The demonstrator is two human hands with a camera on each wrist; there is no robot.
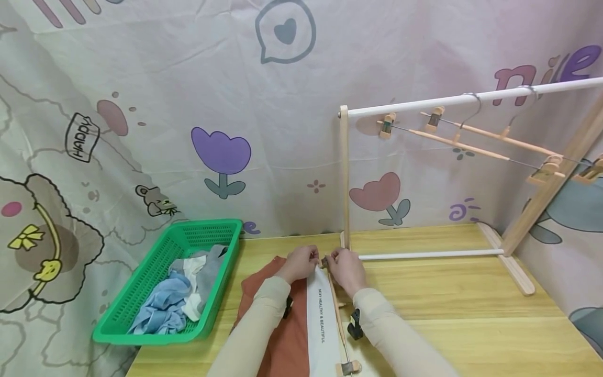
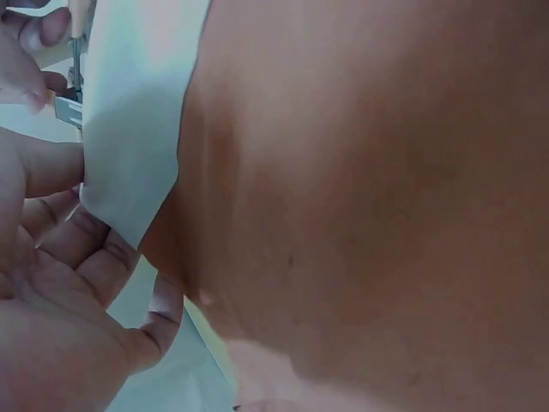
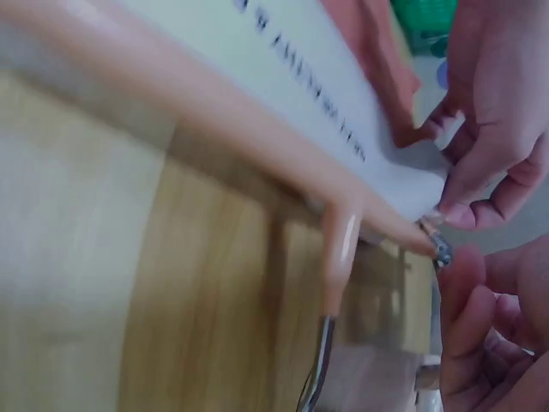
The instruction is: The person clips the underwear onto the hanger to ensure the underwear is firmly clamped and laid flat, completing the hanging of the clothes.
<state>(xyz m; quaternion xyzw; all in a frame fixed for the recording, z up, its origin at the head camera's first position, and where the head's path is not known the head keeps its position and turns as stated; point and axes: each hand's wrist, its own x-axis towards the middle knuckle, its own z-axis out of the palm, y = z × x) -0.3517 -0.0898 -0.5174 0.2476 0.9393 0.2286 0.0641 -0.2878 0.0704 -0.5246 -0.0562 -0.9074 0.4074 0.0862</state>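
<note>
A rust-orange garment (image 1: 287,335) with a white printed waistband (image 1: 320,314) lies on the table. My left hand (image 1: 300,263) pinches the far corner of that waistband; in the left wrist view, fingers (image 2: 107,257) are on both sides of the cloth. Along the band lies a wooden clip hanger (image 1: 336,306), its metal hook (image 3: 319,365) pointing right. My right hand (image 1: 347,269) pinches the hanger's far clip (image 1: 324,261), partly hidden by the fingers. The near clip (image 1: 348,368) sits at the band's other end; whether it grips the cloth, I cannot tell.
A green basket (image 1: 207,335) with crumpled blue, white and grey clothes (image 1: 165,303) stands to the left. At the back right is a rack with a white rail (image 1: 424,104), where two clip hangers (image 1: 464,144) hang. A printed curtain (image 1: 282,131) lies behind.
</note>
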